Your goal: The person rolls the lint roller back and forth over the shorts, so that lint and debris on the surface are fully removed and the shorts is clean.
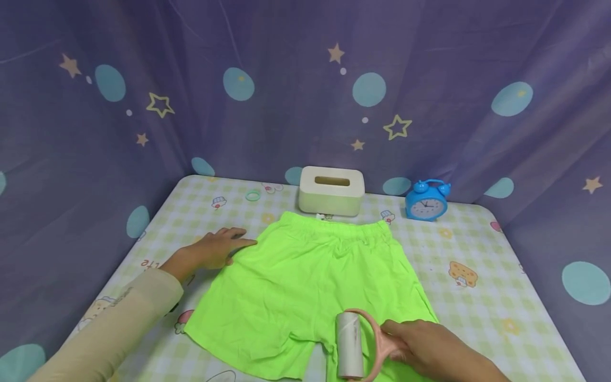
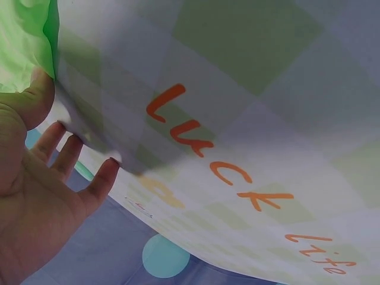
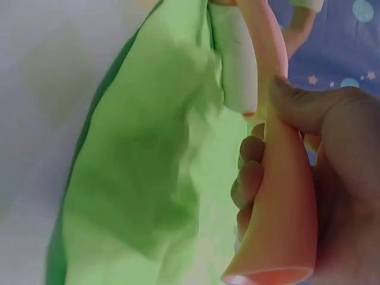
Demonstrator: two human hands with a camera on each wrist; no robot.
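Neon green shorts [image 1: 305,276] lie spread on the table, waistband at the far side, with wrinkles across the front. My right hand [image 1: 429,345] grips the pink handle of a lint roller [image 1: 350,345], whose white roll is against the shorts near the inner right leg. In the right wrist view the fingers curl round the handle [image 3: 285,202]. At the left edge of the shorts, my left hand [image 1: 217,249] rests with fingers spread and fairly straight. The left wrist view shows its thumb [image 2: 41,95] touching the green cloth and its fingertips on the tablecloth.
A pale green tissue box [image 1: 331,199] with a cream lid stands just beyond the waistband. To its right is a blue alarm clock [image 1: 427,200], and to its left a small green ring [image 1: 253,196]. Purple patterned curtains [image 1: 296,106] enclose the checked tablecloth [image 1: 477,318].
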